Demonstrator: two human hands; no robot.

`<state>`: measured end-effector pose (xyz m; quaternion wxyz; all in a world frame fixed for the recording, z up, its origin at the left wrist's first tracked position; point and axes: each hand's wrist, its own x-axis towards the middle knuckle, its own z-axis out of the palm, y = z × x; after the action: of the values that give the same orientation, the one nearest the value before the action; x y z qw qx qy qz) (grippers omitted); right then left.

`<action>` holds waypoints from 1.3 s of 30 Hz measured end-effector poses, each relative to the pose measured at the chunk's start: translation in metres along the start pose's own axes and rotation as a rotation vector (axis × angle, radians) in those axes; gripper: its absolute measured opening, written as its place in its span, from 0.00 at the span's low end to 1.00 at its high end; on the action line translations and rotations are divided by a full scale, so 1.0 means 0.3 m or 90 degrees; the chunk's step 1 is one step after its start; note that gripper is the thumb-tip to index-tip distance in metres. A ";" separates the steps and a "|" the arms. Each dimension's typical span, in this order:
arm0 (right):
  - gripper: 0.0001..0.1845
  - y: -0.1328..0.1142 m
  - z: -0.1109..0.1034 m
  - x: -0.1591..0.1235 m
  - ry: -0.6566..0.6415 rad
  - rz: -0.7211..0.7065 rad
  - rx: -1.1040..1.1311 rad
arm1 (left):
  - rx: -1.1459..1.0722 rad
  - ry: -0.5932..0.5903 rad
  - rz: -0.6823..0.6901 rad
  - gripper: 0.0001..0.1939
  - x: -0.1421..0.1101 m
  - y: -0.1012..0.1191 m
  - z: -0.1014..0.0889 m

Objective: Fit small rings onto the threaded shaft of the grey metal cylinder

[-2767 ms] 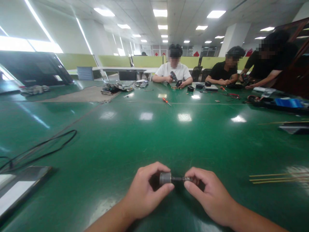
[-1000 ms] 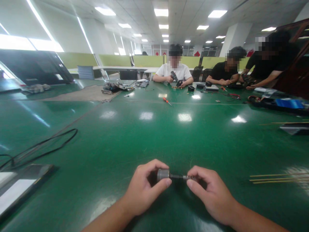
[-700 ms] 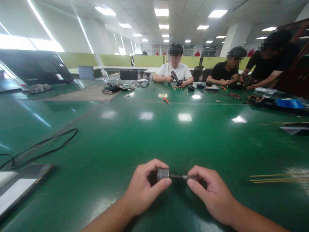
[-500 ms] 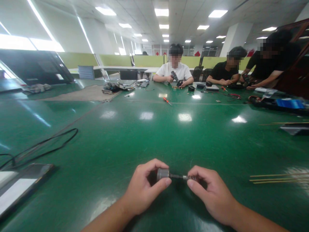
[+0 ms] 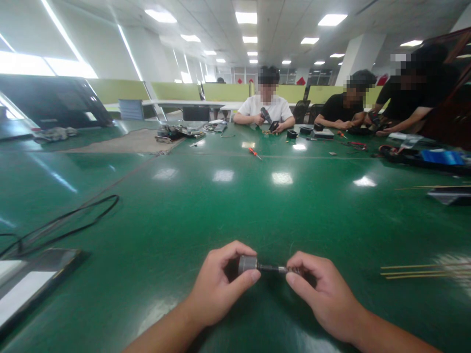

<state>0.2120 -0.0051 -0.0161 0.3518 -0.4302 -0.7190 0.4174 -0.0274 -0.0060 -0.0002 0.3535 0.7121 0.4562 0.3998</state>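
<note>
Low over the green table [image 5: 228, 206], both hands hold one small metal part. My left hand [image 5: 217, 289] is closed round its grey cylinder [image 5: 247, 264], thumb below and forefinger curled over the top. From the cylinder a thin dark shaft [image 5: 272, 268] runs to the right. My right hand [image 5: 324, 294] pinches the far end of that shaft between thumb and forefinger. The shaft's tip is hidden inside the fingers.
A black cable [image 5: 62, 228] loops at the left, beside a flat dark device [image 5: 33, 287]. Thin wooden sticks [image 5: 423, 272] lie at the right. A red-handled screwdriver [image 5: 253, 154] lies mid-table. Three people sit at the far side with tools and parts.
Both hands and the part have crept slightly up and left. The grips are the same.
</note>
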 end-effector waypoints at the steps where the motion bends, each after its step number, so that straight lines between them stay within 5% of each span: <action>1: 0.11 0.001 0.000 0.000 0.000 0.000 0.001 | -0.002 0.002 0.001 0.10 -0.001 -0.001 0.000; 39: 0.13 0.001 0.003 -0.006 0.014 -0.002 0.025 | -0.063 0.005 0.002 0.10 -0.009 -0.030 -0.006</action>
<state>0.2121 -0.0070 -0.0170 0.3681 -0.4269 -0.7076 0.4261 -0.0331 -0.0053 -0.0078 0.3860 0.6929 0.4360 0.4251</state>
